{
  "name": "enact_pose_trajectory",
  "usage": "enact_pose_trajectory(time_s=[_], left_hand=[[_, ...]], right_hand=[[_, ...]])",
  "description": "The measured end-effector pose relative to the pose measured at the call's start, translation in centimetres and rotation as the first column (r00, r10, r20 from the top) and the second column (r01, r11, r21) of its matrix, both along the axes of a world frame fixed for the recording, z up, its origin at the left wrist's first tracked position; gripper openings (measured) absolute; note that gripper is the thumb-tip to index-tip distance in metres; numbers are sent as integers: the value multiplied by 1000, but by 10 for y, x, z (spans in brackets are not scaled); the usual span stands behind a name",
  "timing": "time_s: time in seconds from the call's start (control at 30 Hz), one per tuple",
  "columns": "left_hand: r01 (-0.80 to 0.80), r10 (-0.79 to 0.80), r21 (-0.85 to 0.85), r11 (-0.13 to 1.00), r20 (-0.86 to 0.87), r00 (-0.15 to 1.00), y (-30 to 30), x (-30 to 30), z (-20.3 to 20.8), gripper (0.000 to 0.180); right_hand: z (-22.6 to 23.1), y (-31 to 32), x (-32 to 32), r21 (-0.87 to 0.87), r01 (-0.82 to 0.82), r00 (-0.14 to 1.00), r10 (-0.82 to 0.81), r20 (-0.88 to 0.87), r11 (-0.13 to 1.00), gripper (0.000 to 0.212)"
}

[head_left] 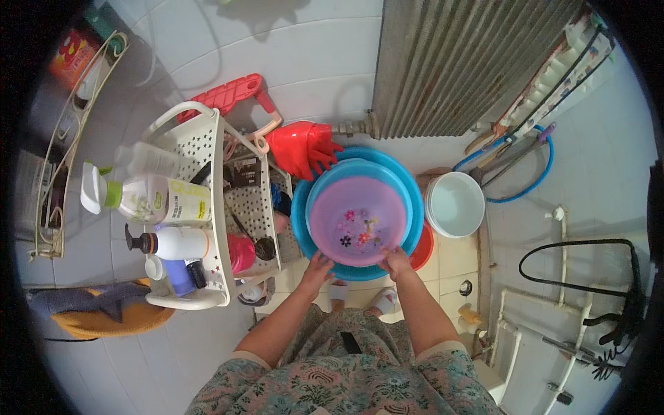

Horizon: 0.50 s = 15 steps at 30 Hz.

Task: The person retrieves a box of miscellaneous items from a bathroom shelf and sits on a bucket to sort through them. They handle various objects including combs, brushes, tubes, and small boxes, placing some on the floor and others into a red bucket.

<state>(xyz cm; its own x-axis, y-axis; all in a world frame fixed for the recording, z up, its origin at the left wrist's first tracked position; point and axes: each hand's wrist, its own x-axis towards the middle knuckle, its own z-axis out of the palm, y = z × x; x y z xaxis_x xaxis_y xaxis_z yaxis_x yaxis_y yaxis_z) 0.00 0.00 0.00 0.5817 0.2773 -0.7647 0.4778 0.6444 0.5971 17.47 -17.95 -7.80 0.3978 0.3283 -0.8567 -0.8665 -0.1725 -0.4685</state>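
A pink-purple plastic basin with printed flowers on its bottom sits in front of me. It rests inside a light blue basin, which stands within a larger, darker blue basin. My left hand grips the near left part of the pink basin's rim. At the near right part of the same rim, my right hand has its fingers closed on the edge. The fingers under the rim are partly hidden. Red rubber gloves hang just beyond the basins, at the left.
At the left stands a white shelf rack with pump bottles. A white bucket is right of the basins, and a red basin shows partly beneath them. A radiator covers the far wall. Pipes run along the right.
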Motion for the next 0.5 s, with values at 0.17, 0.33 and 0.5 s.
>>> enact_pose_trajectory(time_s=[0.17,0.33,0.5], left_hand=[[351,-442,616,706,-4,897,5,-24,-102,64],[634,-689,703,-322,-634,352,1,6,-30,57],[704,-574,385,-596,-818,-38,19,6,-39,55]], right_hand=[[-12,7,-15,-225,-34,997,51,66,974,40],[-14,-33,-33,-147,57,996,-47,72,987,49],[40,-69,-56,-39,230,973,-228,38,973,50]])
